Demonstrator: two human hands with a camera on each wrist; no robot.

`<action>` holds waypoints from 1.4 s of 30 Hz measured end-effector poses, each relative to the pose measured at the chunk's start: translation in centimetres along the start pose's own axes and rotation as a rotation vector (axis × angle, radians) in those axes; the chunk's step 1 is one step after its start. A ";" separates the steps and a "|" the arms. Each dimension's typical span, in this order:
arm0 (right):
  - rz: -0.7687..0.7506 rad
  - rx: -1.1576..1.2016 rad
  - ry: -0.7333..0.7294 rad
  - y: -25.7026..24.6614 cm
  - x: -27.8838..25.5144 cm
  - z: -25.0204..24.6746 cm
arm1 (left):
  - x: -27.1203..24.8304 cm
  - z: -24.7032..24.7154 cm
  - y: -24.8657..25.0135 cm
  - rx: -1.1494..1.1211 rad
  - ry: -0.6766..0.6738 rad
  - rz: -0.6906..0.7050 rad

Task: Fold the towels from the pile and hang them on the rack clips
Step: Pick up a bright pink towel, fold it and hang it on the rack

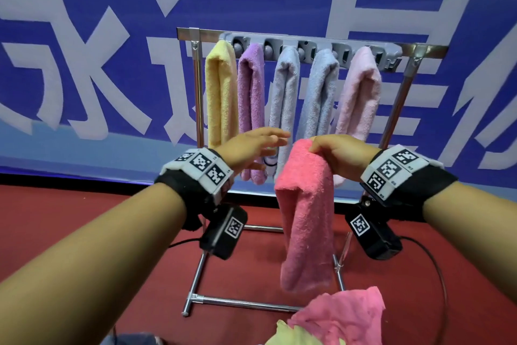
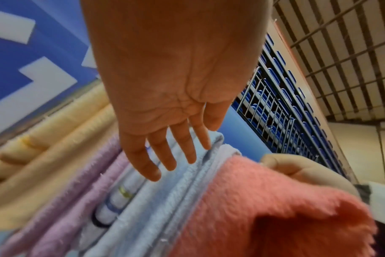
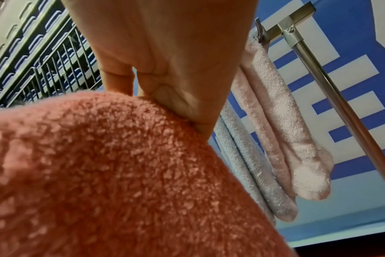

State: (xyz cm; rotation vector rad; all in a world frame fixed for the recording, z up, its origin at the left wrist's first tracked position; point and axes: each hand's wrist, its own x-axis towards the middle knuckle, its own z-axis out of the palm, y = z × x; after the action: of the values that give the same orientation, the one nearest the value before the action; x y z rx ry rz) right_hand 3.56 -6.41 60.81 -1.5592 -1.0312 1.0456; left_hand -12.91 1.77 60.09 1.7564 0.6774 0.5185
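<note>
My right hand (image 1: 333,152) grips the top of a folded coral-pink towel (image 1: 305,219), which hangs down in front of the rack (image 1: 195,87). In the right wrist view the thumb and fingers (image 3: 182,104) pinch that towel (image 3: 121,173) at its fold. My left hand (image 1: 260,143) is open just left of it, fingers (image 2: 165,156) straight, holding nothing, close to the hung towels. Several folded towels hang from the grey clip bar (image 1: 307,45): yellow (image 1: 221,93), purple (image 1: 251,98), two pale blue (image 1: 285,98), light pink (image 1: 361,93).
A pile with a pink towel (image 1: 344,314) and a yellow-green one (image 1: 296,336) lies at the bottom near me. The rack's metal base tubes (image 1: 237,301) stand on red floor. A blue banner wall is behind. Black cables trail from the wrist cameras.
</note>
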 end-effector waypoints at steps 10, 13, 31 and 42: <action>0.033 -0.065 0.043 0.0 -0.9 -0.8 | 1.1 3.5 -1.9 -0.173 -0.044 -0.047; 0.009 -0.085 0.009 0.2 -0.7 -1.0 | 0.9 3.9 -1.7 -0.151 -0.041 -0.062; 0.015 -0.265 -0.204 3.9 -0.9 -3.3 | 0.4 2.3 0.2 -0.064 -0.024 0.109; -0.082 -0.198 -0.083 4.5 -2.0 -6.6 | 1.6 3.7 1.3 -0.020 -0.020 0.112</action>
State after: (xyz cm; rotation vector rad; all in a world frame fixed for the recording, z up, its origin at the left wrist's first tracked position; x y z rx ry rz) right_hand 9.89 -10.84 57.83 -1.6274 -1.2775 0.9827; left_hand -9.10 -0.04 60.39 1.7856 0.5609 0.5811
